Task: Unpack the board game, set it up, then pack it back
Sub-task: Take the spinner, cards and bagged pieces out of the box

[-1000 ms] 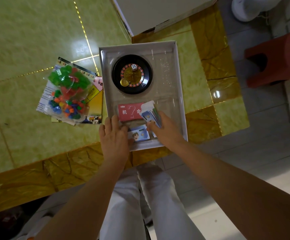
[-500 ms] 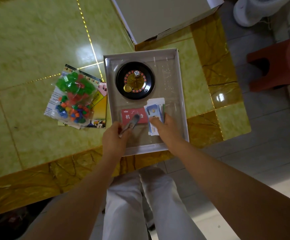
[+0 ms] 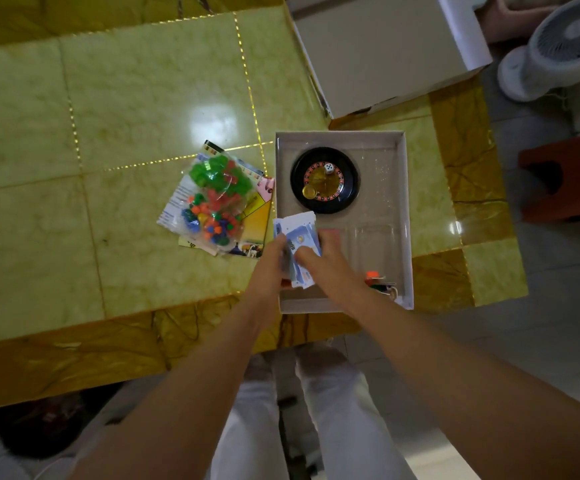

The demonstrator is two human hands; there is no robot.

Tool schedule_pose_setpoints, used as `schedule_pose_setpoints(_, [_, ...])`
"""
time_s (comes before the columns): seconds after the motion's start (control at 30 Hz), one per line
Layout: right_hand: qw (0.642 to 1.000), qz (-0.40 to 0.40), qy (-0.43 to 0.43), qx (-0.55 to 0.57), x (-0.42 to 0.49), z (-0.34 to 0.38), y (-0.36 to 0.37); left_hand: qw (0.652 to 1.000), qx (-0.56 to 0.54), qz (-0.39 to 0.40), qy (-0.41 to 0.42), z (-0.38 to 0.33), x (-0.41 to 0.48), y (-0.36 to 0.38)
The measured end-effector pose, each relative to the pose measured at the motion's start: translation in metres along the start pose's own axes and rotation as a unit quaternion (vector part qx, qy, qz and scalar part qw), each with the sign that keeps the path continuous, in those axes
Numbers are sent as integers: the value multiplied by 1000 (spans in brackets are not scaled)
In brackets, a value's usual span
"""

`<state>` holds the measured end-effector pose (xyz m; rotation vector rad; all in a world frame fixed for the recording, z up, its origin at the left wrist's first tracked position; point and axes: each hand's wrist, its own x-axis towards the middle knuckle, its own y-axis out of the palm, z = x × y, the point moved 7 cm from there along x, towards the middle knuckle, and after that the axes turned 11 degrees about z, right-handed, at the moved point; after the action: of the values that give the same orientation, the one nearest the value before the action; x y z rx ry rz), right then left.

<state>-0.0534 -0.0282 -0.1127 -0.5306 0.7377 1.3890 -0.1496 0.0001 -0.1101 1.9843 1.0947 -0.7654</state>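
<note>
Both hands meet over the near left part of the open box tray (image 3: 407, 220), holding one stack of cards (image 3: 299, 233) between them. Left hand (image 3: 269, 265) has fingers curled round the stack's left edge; right hand (image 3: 325, 263) pinches it from the right with the thumb on top. Motion blur, so exact finger placement is unclear. The cards are raised over the tray, tilted, light blue faces up, a white card at the far end. In the tray's far half a black roulette wheel (image 3: 324, 180) sits in its round recess with a white die (image 3: 329, 167) on the wheel. A few small coloured bits (image 3: 376, 281) lie in the near right corner of the tray, too blurred to identify. Left of the tray, just beside it, a clear bag of green, orange and blue plastic pieces (image 3: 217, 199) lies on top of folded printed sheets (image 3: 255, 216). The box lid (image 3: 385, 53) lies inside up at the far right of the yellow-green tiled table (image 3: 126, 116), near the tray's far edge. On the floor to the right are a white fan (image 3: 558, 46) and a red stool (image 3: 569, 178).
</note>
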Motion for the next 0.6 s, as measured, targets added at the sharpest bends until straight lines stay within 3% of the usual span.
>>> schedule_pose_setpoints(0.13, [999,18,-23,-18,10,10,48,999,-2,-4,38,-12,-8,-32])
schedule_pose_setpoints(0.27, [994,69,8,-80,25,8,94,999,1,-32,43,-13,-19,-93])
schedule_pose_setpoints(0.4, [992,67,44,-93,43,-6,117,988,71,-139,3,1,-32,-172])
schedule_pose_setpoints(0.6, [973,12,89,-211,64,-41,126,950,263,-162,-46,24,-22,-224])
